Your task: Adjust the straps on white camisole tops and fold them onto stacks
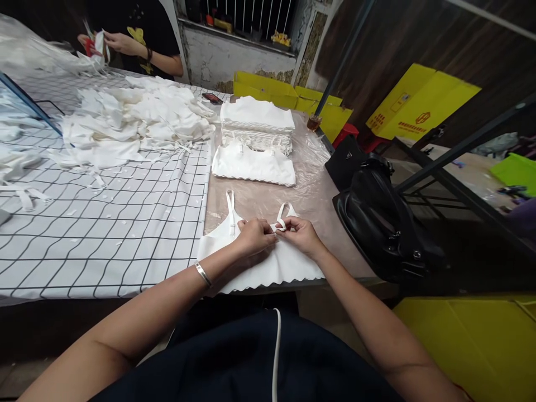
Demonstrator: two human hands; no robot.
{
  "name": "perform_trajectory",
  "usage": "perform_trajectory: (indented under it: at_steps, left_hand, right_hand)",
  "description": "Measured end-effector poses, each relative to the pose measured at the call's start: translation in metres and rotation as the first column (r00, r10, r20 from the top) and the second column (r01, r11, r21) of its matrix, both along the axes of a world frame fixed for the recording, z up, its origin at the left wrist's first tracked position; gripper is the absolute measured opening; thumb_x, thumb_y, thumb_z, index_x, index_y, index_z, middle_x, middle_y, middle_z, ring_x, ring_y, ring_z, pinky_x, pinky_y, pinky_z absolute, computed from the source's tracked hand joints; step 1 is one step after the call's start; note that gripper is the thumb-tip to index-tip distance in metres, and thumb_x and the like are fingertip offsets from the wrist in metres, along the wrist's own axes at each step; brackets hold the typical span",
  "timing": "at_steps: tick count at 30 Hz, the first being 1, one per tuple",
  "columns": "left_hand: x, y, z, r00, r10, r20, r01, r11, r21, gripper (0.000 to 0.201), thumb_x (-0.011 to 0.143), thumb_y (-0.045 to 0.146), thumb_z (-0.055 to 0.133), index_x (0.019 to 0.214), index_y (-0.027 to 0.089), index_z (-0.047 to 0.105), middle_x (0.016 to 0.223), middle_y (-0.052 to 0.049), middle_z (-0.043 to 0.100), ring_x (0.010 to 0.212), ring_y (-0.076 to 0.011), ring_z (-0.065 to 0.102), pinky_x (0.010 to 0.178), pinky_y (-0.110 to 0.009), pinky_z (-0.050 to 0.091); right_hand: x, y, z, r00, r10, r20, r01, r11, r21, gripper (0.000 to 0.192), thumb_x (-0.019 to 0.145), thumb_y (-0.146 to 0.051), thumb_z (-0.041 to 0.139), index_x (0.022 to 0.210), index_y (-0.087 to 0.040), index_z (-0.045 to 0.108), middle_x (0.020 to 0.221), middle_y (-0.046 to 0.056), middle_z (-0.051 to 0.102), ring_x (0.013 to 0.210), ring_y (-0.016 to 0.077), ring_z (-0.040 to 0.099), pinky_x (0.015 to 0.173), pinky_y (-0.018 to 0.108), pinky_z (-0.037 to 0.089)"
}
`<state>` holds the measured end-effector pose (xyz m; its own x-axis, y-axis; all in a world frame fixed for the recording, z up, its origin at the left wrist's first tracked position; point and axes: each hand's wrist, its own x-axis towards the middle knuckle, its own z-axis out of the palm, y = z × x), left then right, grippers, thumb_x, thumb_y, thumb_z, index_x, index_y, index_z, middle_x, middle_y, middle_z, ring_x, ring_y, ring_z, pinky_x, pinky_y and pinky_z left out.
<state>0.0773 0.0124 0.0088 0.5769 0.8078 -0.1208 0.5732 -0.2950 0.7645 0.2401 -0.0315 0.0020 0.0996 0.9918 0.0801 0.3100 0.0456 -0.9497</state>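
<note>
A white camisole (255, 271) with thin straps and a wavy hem lies spread at the table's near edge. My left hand (256, 235) is closed on its neckline, fingers pinched near the base of the right-side strap. Right beside it, my right hand (300, 237) pinches that looped strap (285, 210) between thumb and fingers. The fingertips of both hands almost meet. The other strap (231, 212) stands free on the left. Exactly what lies between the left fingertips is hidden.
Beyond the camisole sits a stack of folded white tops (256, 125). A loose heap of white garments (138, 114) covers the checked cloth (159, 223) at left. A black bag (385, 218) stands at right. Across the table, a person's hands (125, 43) hold white fabric and something red.
</note>
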Motion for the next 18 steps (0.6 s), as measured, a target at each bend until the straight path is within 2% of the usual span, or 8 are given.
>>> perform_trajectory:
  at_steps: [10, 14, 18]
  left_hand:
    - [0.001, 0.0, 0.001, 1.0, 0.021, 0.011, -0.021, 1.0, -0.022, 0.018, 0.075, 0.028, 0.064, 0.063, 0.016, 0.064, 0.084, -0.004, 0.069, 0.093, -0.0261, 0.06, 0.096, -0.049, 0.026]
    - [0.0, -0.001, 0.002, 0.999, 0.032, 0.021, -0.031, 0.999, -0.035, 0.019, 0.075, 0.03, 0.066, 0.063, 0.016, 0.065, 0.083, -0.003, 0.07, 0.091, -0.0243, 0.061, 0.098, -0.049, 0.025]
    - [-0.001, -0.001, 0.004, 0.998, 0.053, 0.042, -0.051, 0.997, -0.053, 0.017, 0.075, 0.026, 0.066, 0.062, 0.016, 0.065, 0.083, -0.003, 0.07, 0.09, -0.0227, 0.061, 0.099, -0.049, 0.024]
  right_hand:
    - [-0.001, -0.003, -0.005, 0.999, -0.003, -0.037, 0.004, 1.0, 0.014, 0.029, 0.061, -0.043, 0.081, 0.071, -0.019, 0.07, 0.072, 0.001, 0.066, 0.065, 0.0141, 0.053, 0.064, 0.027, 0.044]
    - [0.0, -0.006, -0.004, 0.998, -0.001, 0.067, -0.005, 0.996, 0.088, 0.015, 0.068, -0.034, 0.075, 0.072, -0.02, 0.072, 0.07, 0.001, 0.065, 0.065, 0.0142, 0.052, 0.065, 0.028, 0.043]
    - [0.012, -0.009, -0.004, 0.981, -0.03, 0.19, 0.008, 0.993, 0.12, 0.006, 0.067, -0.026, 0.07, 0.07, -0.022, 0.074, 0.069, 0.001, 0.065, 0.065, 0.0149, 0.051, 0.064, 0.028, 0.042]
